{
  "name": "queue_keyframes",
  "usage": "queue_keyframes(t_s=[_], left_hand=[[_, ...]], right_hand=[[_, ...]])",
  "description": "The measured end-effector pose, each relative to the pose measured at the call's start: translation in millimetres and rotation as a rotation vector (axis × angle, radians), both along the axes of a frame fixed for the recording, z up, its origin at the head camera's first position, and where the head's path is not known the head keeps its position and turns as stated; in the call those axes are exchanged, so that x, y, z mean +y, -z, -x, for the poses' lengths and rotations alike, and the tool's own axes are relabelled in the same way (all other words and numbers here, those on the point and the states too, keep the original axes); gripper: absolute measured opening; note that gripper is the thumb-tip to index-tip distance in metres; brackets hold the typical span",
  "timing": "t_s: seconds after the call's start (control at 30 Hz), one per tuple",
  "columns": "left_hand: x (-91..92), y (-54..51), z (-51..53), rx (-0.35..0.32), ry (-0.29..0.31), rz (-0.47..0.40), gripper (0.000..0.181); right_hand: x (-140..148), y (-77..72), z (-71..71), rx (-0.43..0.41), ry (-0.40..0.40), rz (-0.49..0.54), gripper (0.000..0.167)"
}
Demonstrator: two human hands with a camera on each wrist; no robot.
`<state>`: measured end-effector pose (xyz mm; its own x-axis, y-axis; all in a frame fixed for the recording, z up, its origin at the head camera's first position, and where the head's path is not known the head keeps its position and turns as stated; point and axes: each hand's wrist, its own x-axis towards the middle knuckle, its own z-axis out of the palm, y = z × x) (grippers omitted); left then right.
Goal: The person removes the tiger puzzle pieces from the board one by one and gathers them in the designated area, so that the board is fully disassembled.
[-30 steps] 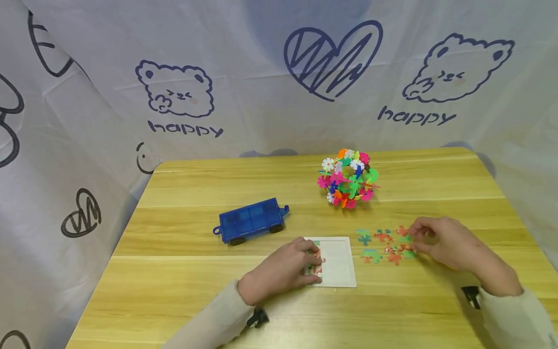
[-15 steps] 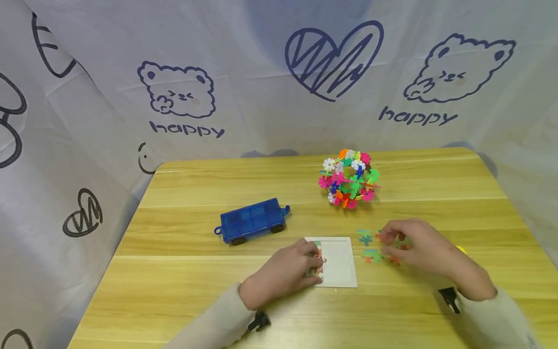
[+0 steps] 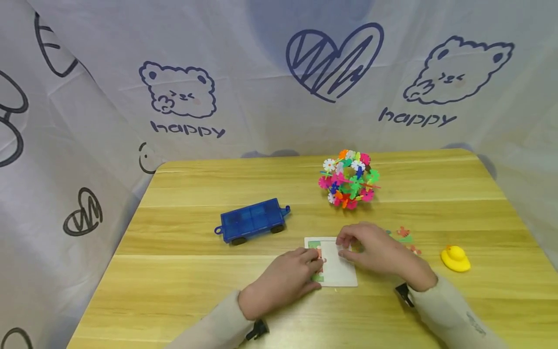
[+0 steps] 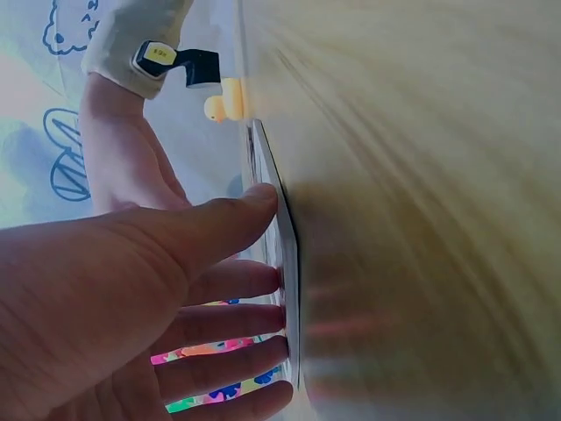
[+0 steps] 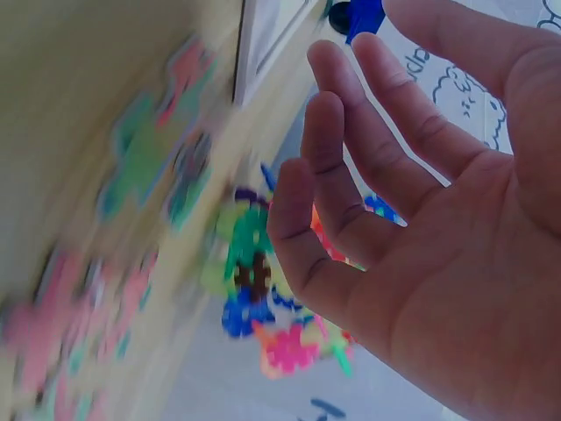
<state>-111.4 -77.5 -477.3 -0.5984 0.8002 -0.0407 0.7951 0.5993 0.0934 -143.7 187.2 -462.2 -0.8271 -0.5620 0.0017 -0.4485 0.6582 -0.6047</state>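
A white puzzle tray (image 3: 339, 272) lies on the table, with joined jigsaw pieces (image 3: 316, 245) along its left side. My left hand (image 3: 281, 278) rests on that side; in the left wrist view its thumb and fingertips touch the tray, fingers extended. Above the tray's right part is my right hand (image 3: 379, 248), its fingers loosely bent. Nothing shows between those fingers in the right wrist view. Loose puzzle pieces (image 3: 405, 233) in orange and green lie to the right of the tray, partly hidden by the right hand and forearm in the head view.
A blue toy wagon (image 3: 253, 220) stands left of the tray. Behind the tray sits a ball of colourful flower-shaped discs (image 3: 348, 180). A yellow rubber duck (image 3: 455, 258) is at the right. A printed cloth (image 3: 257, 116) hangs behind the wooden table (image 3: 183, 271).
My right hand has moved left from the loose pieces to over the tray, uncovering the yellow duck. The left hand has stayed at the tray's left side, shifting only slightly.
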Motion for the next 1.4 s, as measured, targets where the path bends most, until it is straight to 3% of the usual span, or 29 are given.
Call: queue_keyframes(t_s=[0.13, 0.33, 0.8, 1.13, 1.4], left_hand=[[0.1, 1.9, 0.7, 0.016, 0.007, -0.007, 0.038], [0.0, 2.4, 1.0, 0.054, 0.011, 0.007, 0.037], [0.0, 0.9, 0.7, 0.074, 0.015, 0.023, 0.037], [-0.3, 0.7, 1.3, 0.091, 0.020, 0.046, 0.037], [0.2, -0.8, 1.2, 0.089, 0.023, 0.031, 0.037]], right_hand=[[-14.4, 7.4, 5.0, -0.008, 0.001, 0.024, 0.007], [-32.8, 14.0, 7.3, -0.029, 0.043, -0.023, 0.007], [-49.2, 15.0, 5.9, -0.029, 0.150, -0.123, 0.011], [-51.9, 13.7, 10.0, 0.004, 0.144, -0.112, 0.007], [-50.2, 13.7, 14.7, -0.030, 0.132, -0.073, 0.006]])
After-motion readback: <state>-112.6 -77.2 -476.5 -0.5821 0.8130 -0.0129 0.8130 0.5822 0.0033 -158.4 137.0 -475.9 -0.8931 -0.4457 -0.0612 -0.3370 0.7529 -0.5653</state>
